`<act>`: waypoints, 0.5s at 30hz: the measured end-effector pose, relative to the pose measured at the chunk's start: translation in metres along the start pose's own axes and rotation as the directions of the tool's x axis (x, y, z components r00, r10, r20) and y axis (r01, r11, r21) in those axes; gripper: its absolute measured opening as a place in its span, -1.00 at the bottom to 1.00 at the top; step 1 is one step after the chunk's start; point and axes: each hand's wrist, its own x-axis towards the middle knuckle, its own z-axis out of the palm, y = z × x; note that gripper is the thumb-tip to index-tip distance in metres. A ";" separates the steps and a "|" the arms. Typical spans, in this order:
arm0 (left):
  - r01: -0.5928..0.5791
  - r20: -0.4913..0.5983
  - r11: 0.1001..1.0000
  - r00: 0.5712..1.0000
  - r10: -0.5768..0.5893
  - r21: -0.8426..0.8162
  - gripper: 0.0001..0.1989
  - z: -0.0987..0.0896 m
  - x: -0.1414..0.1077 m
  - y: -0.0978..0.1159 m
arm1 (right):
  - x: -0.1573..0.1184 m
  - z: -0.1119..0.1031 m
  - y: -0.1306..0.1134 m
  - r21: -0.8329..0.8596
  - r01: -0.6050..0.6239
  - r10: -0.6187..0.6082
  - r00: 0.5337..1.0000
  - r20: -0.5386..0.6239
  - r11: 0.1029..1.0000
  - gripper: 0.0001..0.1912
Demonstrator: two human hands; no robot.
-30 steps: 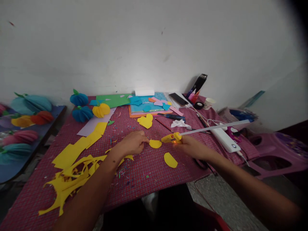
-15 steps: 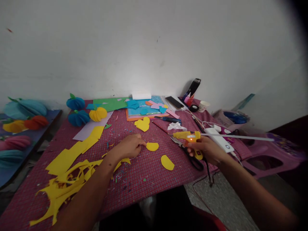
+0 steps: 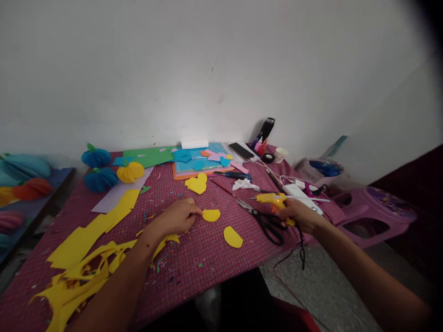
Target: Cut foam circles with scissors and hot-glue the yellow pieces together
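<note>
over checked cloth [image 3: 199, 251], the left hand [image 3: 180, 216] pinches a yellow cutout [image 3: 211, 215] and the right hand [image 3: 298, 215] grips a glue gun [image 3: 272, 198].

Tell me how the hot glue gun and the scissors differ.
The hot glue gun is held in the right hand, while the scissors lie on the checked tablecloth.
The hot glue gun has a yellow body; the scissors have black handles and metal blades.
The hot glue gun shows a small glowing light; the scissors have none.
Both have their tips toward the left of the picture.
</note>
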 end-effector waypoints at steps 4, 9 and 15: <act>0.004 0.005 1.000 1.000 -0.004 -0.006 -0.64 0.000 0.001 -0.001 | 0.020 0.000 -0.009 -0.104 0.004 0.000 0.999 0.040 0.995 -0.74; -0.002 -0.002 1.000 1.000 0.002 -0.018 -0.63 -0.001 0.001 0.000 | 0.036 -0.003 -0.020 -0.266 -0.004 0.040 0.991 0.130 0.964 -0.66; -0.007 0.004 1.000 1.000 0.007 -0.007 -0.63 -0.002 0.000 0.000 | 0.049 -0.005 -0.035 -0.557 0.030 0.067 0.986 0.153 0.830 -0.52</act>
